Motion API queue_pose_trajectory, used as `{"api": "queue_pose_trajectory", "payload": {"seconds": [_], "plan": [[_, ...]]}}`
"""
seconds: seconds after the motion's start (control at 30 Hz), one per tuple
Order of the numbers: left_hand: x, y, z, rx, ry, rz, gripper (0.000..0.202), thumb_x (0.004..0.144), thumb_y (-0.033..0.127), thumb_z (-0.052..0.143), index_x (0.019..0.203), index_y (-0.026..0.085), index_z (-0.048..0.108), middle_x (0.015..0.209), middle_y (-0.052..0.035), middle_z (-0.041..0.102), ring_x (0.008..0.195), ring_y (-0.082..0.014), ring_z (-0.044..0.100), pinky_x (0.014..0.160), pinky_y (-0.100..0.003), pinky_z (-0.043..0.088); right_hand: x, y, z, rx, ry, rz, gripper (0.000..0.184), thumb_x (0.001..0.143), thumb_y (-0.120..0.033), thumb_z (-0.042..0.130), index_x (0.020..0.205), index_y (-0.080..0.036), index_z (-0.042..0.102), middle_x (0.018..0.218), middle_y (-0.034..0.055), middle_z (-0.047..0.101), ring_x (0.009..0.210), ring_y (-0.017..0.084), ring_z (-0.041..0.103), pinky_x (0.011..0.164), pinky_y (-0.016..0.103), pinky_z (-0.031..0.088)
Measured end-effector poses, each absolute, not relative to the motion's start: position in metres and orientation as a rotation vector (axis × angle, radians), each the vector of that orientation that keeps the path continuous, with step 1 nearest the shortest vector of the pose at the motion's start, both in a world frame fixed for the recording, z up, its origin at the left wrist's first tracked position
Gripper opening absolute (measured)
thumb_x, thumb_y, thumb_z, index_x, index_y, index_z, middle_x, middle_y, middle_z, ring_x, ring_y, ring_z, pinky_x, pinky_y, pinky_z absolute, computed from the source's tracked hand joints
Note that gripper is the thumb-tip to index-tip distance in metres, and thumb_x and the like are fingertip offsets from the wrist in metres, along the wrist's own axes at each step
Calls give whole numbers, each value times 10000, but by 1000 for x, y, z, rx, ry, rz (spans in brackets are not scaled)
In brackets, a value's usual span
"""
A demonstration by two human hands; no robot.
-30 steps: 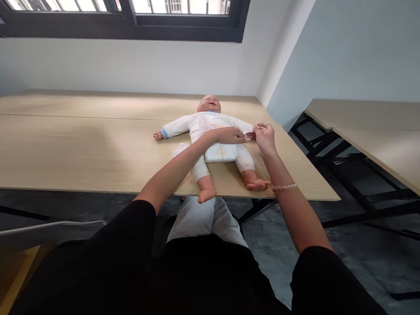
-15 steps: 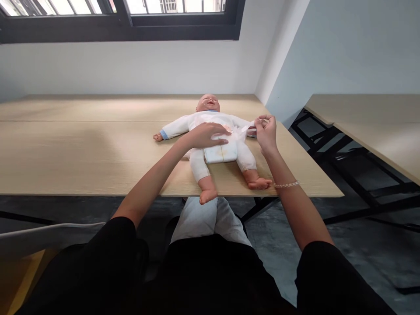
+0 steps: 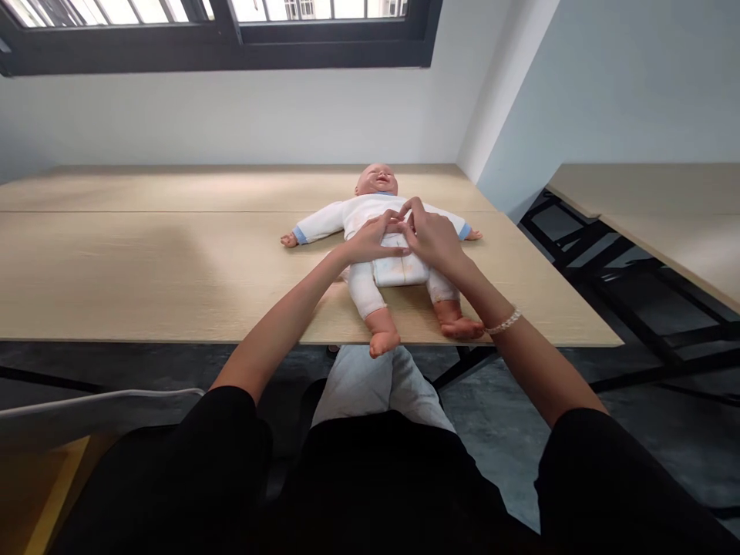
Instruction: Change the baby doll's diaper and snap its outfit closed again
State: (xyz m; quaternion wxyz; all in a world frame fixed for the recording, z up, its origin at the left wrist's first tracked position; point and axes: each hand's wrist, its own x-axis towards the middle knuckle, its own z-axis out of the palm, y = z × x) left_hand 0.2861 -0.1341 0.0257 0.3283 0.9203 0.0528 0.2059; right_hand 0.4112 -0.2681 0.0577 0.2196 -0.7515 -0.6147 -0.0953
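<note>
Lap: grey trousers (image 3: 375,385) show below the table edge.
Left hand: the left hand (image 3: 373,240) lies on the doll's belly, at the diaper's top edge.
Right hand: the right hand (image 3: 433,240) comes in from the other side, its tips almost meeting the left's.
Fingers: the left fingers (image 3: 394,225) are pressed together; the right fingers (image 3: 412,208) are slightly spread and curled. Any pinch is hidden.
Doll: the doll (image 3: 375,179) lies face up mid-table, in a white bodysuit (image 3: 370,213), with the diaper (image 3: 401,271) on its hips.
Table: the wooden table (image 3: 144,262) runs to the wall (image 3: 231,123).
Far: a dark-framed window (image 3: 220,35) is above.
</note>
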Motion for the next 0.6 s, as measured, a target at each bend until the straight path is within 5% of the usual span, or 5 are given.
{"api": "queue_pose_trajectory", "payload": {"seconds": [0.23, 0.47, 0.6], "plan": [[288, -124, 22, 2395, 107, 500, 740, 721, 402, 781, 1385, 213, 516, 1442, -124, 591, 1406, -354, 505, 1208, -508, 366, 373, -269, 56, -2401, -1755, -313, 387, 1073, -239, 358, 1376, -24, 467, 1148, 231, 707, 986, 336, 696, 739, 345, 469], [254, -108, 49, 2334, 272, 311, 731, 772, 549, 730, 1402, 224, 554, 1528, -93, 533, 1445, -305, 467, 1176, -399, 395, 389, -291, 37, -2125, -1852, -203, 379, 1081, -306, 384, 1360, -131, 572, 1226, 137, 722, 1054, 289, 700, 771, 328, 491], [239, -99, 53, 2250, 493, 478, 575, 786, 541, 726, 1242, 201, 644, 1399, -83, 618, 1308, -262, 556, 1103, -353, 440, 400, -295, 27, -1878, -2000, -97, 453, 1065, -357, 409, 1428, -146, 579, 1420, 149, 627, 1273, 318, 626, 1008, 447, 526]]}}
